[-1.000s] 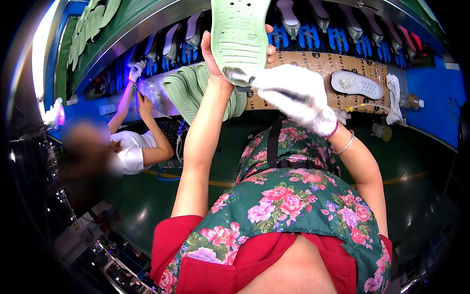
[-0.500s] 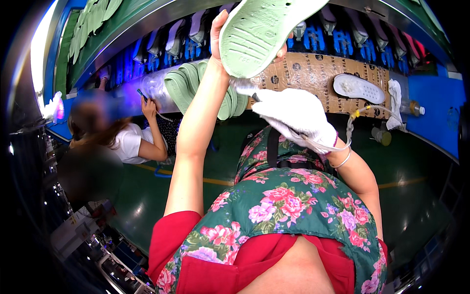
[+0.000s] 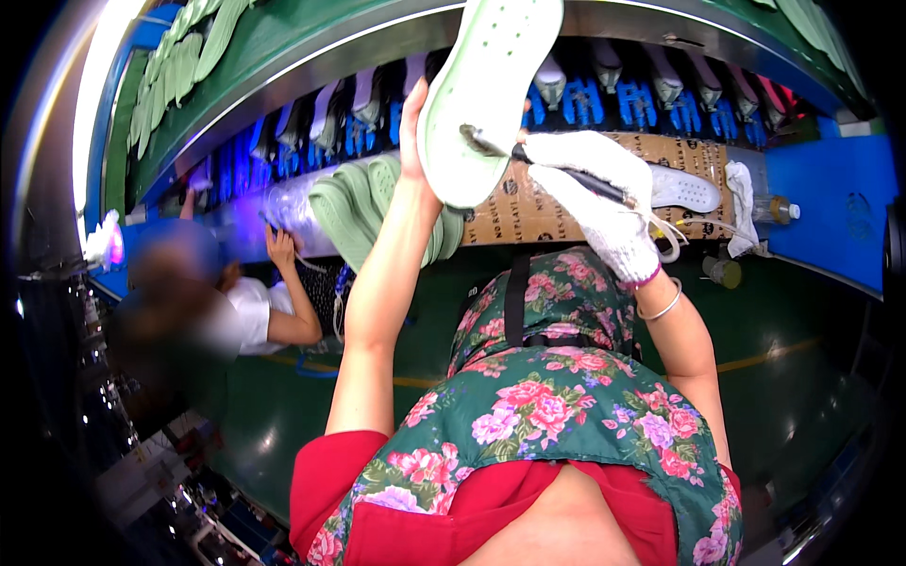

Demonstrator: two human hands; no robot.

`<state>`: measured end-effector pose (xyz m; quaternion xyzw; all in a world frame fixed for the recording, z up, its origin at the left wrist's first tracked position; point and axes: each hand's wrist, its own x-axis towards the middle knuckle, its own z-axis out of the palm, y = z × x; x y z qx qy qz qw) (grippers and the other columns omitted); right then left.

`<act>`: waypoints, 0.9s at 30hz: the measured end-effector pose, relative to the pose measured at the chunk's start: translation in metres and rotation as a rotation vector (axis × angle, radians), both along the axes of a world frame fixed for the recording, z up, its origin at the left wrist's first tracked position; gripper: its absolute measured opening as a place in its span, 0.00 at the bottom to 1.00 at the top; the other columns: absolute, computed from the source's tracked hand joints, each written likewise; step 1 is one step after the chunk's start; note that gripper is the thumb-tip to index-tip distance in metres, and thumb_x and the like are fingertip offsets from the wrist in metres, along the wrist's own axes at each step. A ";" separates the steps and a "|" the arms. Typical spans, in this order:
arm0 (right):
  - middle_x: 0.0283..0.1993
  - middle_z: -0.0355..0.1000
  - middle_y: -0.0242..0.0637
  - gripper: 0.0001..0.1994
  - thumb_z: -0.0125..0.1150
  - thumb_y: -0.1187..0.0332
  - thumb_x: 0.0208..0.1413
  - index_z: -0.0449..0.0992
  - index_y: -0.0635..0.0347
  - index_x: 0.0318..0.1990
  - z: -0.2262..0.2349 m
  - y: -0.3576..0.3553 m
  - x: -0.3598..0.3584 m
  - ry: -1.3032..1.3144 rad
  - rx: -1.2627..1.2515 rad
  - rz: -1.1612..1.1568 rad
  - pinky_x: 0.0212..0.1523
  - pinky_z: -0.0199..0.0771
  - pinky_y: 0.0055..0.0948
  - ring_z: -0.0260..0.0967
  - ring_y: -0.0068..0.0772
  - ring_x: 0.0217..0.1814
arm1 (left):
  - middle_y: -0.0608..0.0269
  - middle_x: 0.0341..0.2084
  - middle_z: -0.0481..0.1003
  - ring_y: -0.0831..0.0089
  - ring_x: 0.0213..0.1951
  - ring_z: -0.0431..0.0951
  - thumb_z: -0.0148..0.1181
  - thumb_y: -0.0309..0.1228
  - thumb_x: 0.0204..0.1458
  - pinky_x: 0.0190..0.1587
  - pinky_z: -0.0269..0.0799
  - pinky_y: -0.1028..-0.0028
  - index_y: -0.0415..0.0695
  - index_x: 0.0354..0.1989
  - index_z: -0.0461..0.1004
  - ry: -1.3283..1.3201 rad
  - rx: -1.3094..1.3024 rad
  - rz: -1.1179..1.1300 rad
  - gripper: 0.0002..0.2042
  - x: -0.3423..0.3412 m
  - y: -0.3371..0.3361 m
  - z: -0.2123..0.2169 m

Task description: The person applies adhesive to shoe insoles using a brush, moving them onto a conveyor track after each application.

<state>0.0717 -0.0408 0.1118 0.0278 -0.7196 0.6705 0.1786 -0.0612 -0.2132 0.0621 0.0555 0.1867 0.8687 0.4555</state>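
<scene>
My left hand (image 3: 415,141) is closed round the edge of a pale green shoe sole (image 3: 491,71), holding it up over the bench. This face of the sole is pierced with small holes. In my right hand (image 3: 599,208), in a white knit glove, is a dark-handled brush (image 3: 596,185). Its bristle end rests against the heel part of the sole. A thin clear tube (image 3: 668,234) hangs by the gloved hand. Below and left of the sole, several green soles (image 3: 354,208) stand stacked, partly behind my left forearm.
Cardboard (image 3: 514,209) covers the bench, with a white perforated sole (image 3: 687,191) right of my glove. Further right are a white cloth (image 3: 741,203) and a bottle (image 3: 781,209). Shoe parts on blue holders (image 3: 634,104) line the back. A co-worker (image 3: 250,316) sits at left.
The green sole has been turned to show another face and sits slightly further left. The brush, blurred below it before, now meets its heel. The co-worker's hand has shifted.
</scene>
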 end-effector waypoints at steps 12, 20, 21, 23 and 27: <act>0.37 0.78 0.44 0.12 0.65 0.79 0.47 0.79 0.69 0.41 0.011 0.038 0.016 -0.066 -0.347 0.091 0.29 0.74 0.22 0.75 0.26 0.31 | 0.32 0.60 0.56 0.37 0.53 0.69 0.64 0.66 0.38 0.44 0.76 0.42 0.44 0.71 0.42 0.298 -0.044 0.069 0.57 0.036 -0.013 0.037; 0.31 0.75 0.39 0.11 0.59 0.79 0.53 0.76 0.74 0.44 -0.050 0.066 0.046 -0.079 -0.819 -0.248 0.26 0.69 0.19 0.70 0.23 0.26 | 0.37 0.61 0.55 0.41 0.49 0.71 0.58 0.62 0.48 0.49 0.76 0.46 0.41 0.69 0.43 0.279 0.245 -0.036 0.50 -0.061 0.085 0.078; 0.31 0.76 0.39 0.11 0.60 0.79 0.52 0.77 0.74 0.44 -0.059 0.062 0.044 -0.097 -0.839 -0.260 0.26 0.69 0.19 0.71 0.23 0.26 | 0.37 0.63 0.51 0.42 0.55 0.65 0.53 0.62 0.51 0.55 0.70 0.45 0.42 0.69 0.42 0.074 0.227 0.080 0.47 -0.077 0.113 0.074; 0.33 0.77 0.40 0.11 0.61 0.80 0.51 0.78 0.71 0.43 -0.065 0.056 0.042 -0.145 -0.889 -0.268 0.26 0.70 0.19 0.71 0.24 0.26 | 0.35 0.67 0.40 0.38 0.64 0.51 0.44 0.62 0.56 0.64 0.58 0.45 0.44 0.70 0.34 -0.194 0.261 0.155 0.45 -0.087 0.143 0.073; 0.34 0.77 0.41 0.11 0.62 0.80 0.51 0.77 0.71 0.44 -0.085 0.054 0.046 -0.220 -0.864 -0.379 0.26 0.69 0.19 0.71 0.25 0.26 | 0.33 0.69 0.32 0.36 0.68 0.46 0.42 0.61 0.58 0.67 0.52 0.48 0.43 0.70 0.23 -0.226 0.149 0.000 0.47 -0.060 0.144 0.085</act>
